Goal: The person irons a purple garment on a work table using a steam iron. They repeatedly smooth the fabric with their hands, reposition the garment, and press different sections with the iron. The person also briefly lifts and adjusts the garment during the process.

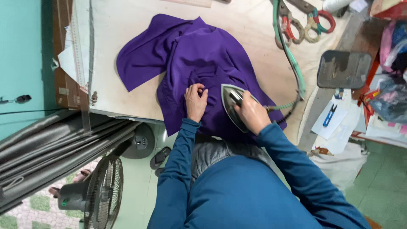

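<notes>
Here the person leans over the bench [127, 25], a pale padded top, with a purple garment [190, 55] spread across it, one sleeve flung out to the left and the lower edge hanging over the near side. The right hand [252, 113] is wrapped around the handle of an iron [231, 106], fingers closed tight on it, the soleplate resting flat on the purple cloth with its tip pointing away from the person. The left hand [196, 101] lies just beside the iron, fingers curled and pinching a small fold of the fabric, pressing it down against the bench. A green cord [292, 59] runs from the back of the iron up across the bench toward the far edge. Near that far end lie two pairs of scissors [303, 23] with wrapped handles. To the right, a dark rectangular iron rest [344, 69] sits on a lower ledge, and a small blue thread snip [330, 115] lies on white papers below it. Down on the floor to the left stands a fan [101, 191], beside rolls of grey fabric [51, 144].
</notes>
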